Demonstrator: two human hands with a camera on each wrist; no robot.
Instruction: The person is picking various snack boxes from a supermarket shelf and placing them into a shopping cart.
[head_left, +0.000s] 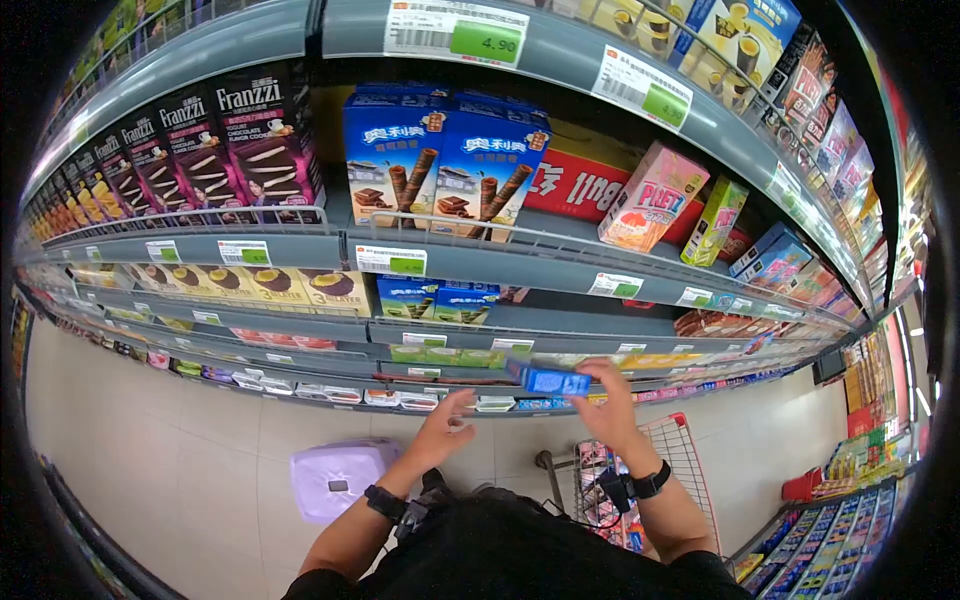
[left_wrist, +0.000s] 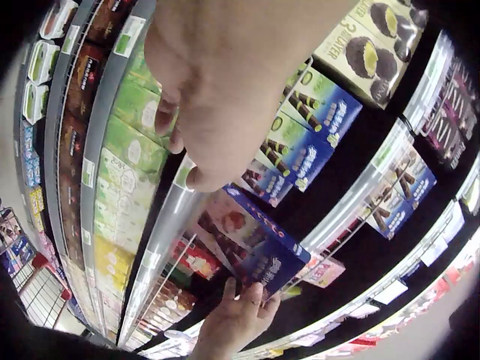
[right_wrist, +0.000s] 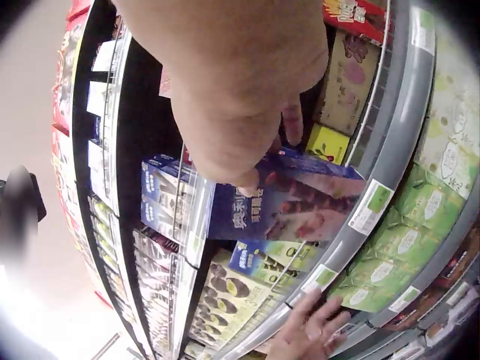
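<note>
My right hand point(head_left: 592, 378) grips a blue biscuit-stick box point(head_left: 546, 379) by one end and holds it level in front of the lower shelves. In the left wrist view the same blue box point(left_wrist: 251, 244) sits above the right hand point(left_wrist: 236, 321). In the right wrist view the box point(right_wrist: 289, 206) is under the fingers. My left hand point(head_left: 455, 408) is a short way left of the box with fingers spread, holding nothing. The left hand point(right_wrist: 311, 331) also shows low in the right wrist view.
Grey shelves point(head_left: 480, 255) carry blue boxes point(head_left: 445, 160), Franzzi packs point(head_left: 250, 135) and a pink Pretz box point(head_left: 650, 195). A red-rimmed shopping cart point(head_left: 680, 455) stands at my right, a lilac stool point(head_left: 340, 478) at my left on the tiled floor.
</note>
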